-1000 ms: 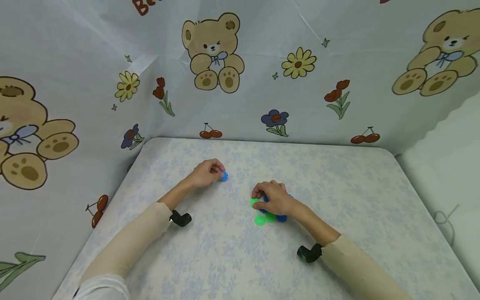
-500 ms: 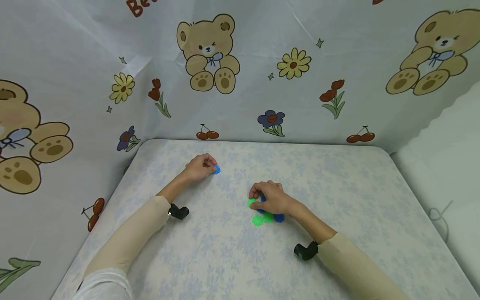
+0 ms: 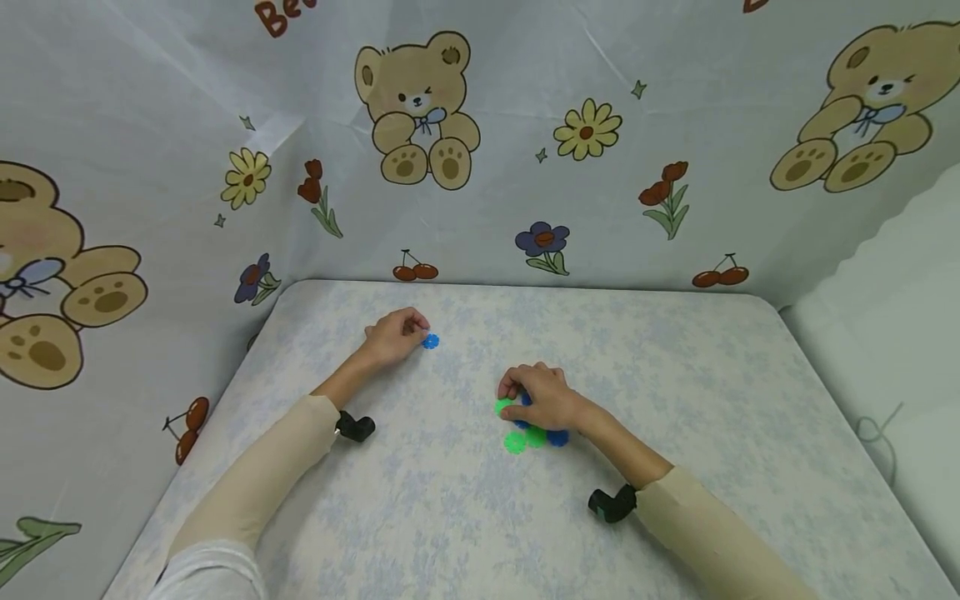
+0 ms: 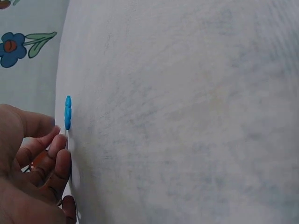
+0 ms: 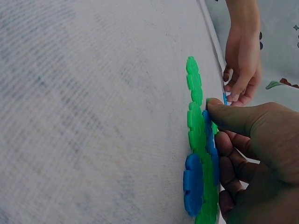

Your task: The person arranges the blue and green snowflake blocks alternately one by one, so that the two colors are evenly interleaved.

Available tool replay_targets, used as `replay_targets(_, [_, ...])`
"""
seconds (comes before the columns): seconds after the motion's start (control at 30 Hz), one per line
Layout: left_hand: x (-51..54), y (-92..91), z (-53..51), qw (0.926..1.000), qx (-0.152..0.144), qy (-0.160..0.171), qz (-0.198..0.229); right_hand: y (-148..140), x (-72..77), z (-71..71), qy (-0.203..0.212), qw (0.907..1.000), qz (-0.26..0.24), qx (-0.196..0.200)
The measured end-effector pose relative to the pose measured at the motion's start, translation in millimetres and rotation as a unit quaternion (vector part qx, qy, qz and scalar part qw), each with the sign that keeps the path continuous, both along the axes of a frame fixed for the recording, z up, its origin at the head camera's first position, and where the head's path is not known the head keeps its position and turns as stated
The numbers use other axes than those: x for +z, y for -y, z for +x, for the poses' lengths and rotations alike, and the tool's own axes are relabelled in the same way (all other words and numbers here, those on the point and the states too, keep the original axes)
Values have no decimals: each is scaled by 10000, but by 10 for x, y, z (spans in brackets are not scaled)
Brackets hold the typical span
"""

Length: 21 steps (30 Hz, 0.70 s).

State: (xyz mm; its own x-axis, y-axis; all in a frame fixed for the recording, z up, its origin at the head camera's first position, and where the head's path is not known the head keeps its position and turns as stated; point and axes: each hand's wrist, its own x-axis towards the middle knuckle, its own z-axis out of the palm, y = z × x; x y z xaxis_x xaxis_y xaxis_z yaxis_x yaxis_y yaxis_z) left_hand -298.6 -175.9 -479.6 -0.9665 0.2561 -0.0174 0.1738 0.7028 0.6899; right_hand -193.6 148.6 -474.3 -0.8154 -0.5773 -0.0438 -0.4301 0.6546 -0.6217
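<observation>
A light-blue plastic snowflake disc (image 3: pixel 431 342) lies on the table, notched round its edge. My left hand (image 3: pixel 393 337) is just left of it, fingertips beside its edge; the left wrist view shows a small gap between them and the blue disc (image 4: pixel 68 113). My right hand (image 3: pixel 546 397) rests over a cluster of green and dark-blue snowflake discs, partly covering them. Its thumb and index finger pinch a green disc (image 3: pixel 503 407) at the cluster's left. Nearer the front lie a green disc (image 3: pixel 515 442) and a dark-blue disc (image 3: pixel 557 437), also seen in the right wrist view (image 5: pixel 192 185).
The table (image 3: pixel 450 517) has a pale blue-patterned cover. A cloth printed with bears (image 3: pixel 426 117) hangs along its back and left. Black wrist-worn devices (image 3: pixel 355 427) stick out below each forearm. A thin cord (image 3: pixel 885 437) lies beyond the right edge.
My left hand has moved left with the light-blue disc, which now lies on the table with the fingertips drawn slightly off it. The right hand stays at the cluster.
</observation>
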Motion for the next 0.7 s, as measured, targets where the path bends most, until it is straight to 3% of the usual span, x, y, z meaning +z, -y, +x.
replay_targets(0.23, [3, 40, 49, 9992, -390, 48, -64, 0, -24, 15, 9, 10000, 46, -34])
replay_targets(0.7, [-15, 19, 72, 9997, -253, 46, -58, 2, 3, -24, -186, 9992, -163, 319])
